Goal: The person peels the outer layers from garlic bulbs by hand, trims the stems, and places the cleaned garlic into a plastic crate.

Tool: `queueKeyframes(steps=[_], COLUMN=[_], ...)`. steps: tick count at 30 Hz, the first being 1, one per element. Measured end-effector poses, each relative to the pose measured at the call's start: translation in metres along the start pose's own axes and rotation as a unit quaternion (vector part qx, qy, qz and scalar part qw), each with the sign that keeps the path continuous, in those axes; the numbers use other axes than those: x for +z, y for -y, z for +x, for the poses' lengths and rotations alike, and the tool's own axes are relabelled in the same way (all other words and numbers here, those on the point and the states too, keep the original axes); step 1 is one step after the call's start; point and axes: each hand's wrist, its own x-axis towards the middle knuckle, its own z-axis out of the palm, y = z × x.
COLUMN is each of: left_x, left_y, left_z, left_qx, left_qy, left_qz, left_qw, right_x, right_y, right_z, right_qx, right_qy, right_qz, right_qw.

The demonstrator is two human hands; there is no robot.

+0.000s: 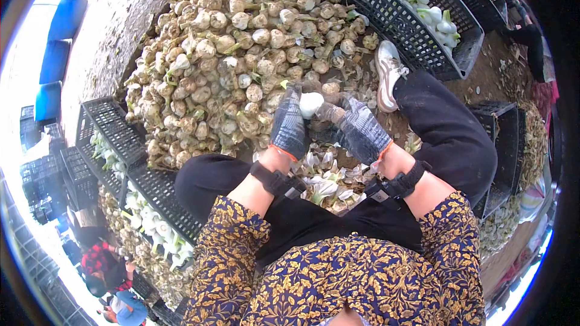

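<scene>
Pinching a round white bulb [311, 105], my gray-gloved left hand [289, 122] edges the brown garlic heap [261, 37]; gray-gloved right hand [361, 129]: blurry fingers, I can't tell.

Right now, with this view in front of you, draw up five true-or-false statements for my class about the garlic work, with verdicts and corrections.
1. The left hand and right hand are both gloved. True.
2. The bulb between the hands is brown with dirt. False: that bulb is clean and white.
3. Loose skins lie between the person's legs. True.
4. The black crate at upper right holds white bulbs. True.
5. The person's sleeves are plain. False: the sleeves carry a gold leafy pattern.
</scene>
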Motion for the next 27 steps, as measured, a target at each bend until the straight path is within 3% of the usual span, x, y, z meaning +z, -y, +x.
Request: queueKeyframes(steps=[2, 3, 5, 6, 7, 9, 11, 13, 14, 15, 17, 20, 21, 23, 25, 27], left_x=[-0.001, -0.002, -0.004, -0.005, -0.006, -0.010, -0.025, -0.024, -0.022, -0.021, -0.019, -0.021, -0.022, -0.042, 0.028, 0.091], left_y=[-0.001, -0.001, -0.002, -0.003, -0.002, 0.001, 0.009, 0.006, 0.009, 0.007, 0.002, 0.004, 0.005, -0.003, -0.028, -0.070], left_z=[0.000, -0.001, 0.001, 0.002, 0.004, 0.007, 0.019, 0.020, 0.019, 0.016, 0.014, 0.025, 0.034, 0.062, 0.070, 0.073], left_qx=[-0.015, -0.030, -0.033, -0.038, -0.038, -0.041, -0.063, -0.102, -0.051, -0.049, -0.028, -0.051, -0.070, -0.191, -0.068, 0.011], left_qy=[-0.007, -0.014, -0.022, -0.030, -0.030, -0.070, -0.049, -0.007, -0.064, -0.066, -0.066, -0.087, -0.117, 0.116, -0.074, 0.108], left_qz=[-0.007, -0.014, -0.023, -0.032, -0.032, -0.013, -0.042, -0.101, -0.026, -0.024, -0.044, -0.035, -0.046, -0.148, -0.025, -0.044], left_qw=[1.000, 0.999, 0.999, 0.998, 0.998, 0.997, 0.996, 0.990, 0.996, 0.996, 0.996, 0.994, 0.990, 0.963, 0.995, 0.993], right_x=[0.001, 0.002, 0.002, 0.005, 0.010, 0.022, 0.021, 0.018, 0.015, 0.012, 0.007, 0.005, 0.001, 0.006, 0.004, -0.001], right_y=[0.006, 0.007, 0.008, 0.013, 0.018, 0.032, 0.033, 0.032, 0.029, 0.022, 0.011, 0.009, 0.003, 0.013, 0.017, 0.014], right_z=[-0.002, -0.003, -0.006, -0.007, -0.009, -0.017, -0.020, -0.019, -0.023, -0.028, -0.038, -0.045, -0.046, -0.050, -0.053, -0.056], right_qx=[-0.018, -0.018, -0.164, -0.231, -0.230, -0.306, -0.290, -0.323, -0.232, -0.233, -0.143, -0.098, -0.112, -0.107, -0.114, -0.183], right_qy=[-0.001, 0.000, -0.018, -0.036, -0.036, -0.046, -0.028, 0.048, 0.124, 0.125, 0.259, 0.250, 0.228, 0.224, 0.226, 0.192], right_qz=[-0.126, -0.126, -0.157, -0.257, -0.257, -0.400, -0.366, -0.489, -0.479, -0.477, -0.476, -0.632, -0.633, -0.642, -0.654, -0.615], right_qw=[0.992, 0.992, 0.974, 0.938, 0.938, 0.863, 0.884, 0.808, 0.837, 0.838, 0.828, 0.727, 0.732, 0.726, 0.713, 0.743])
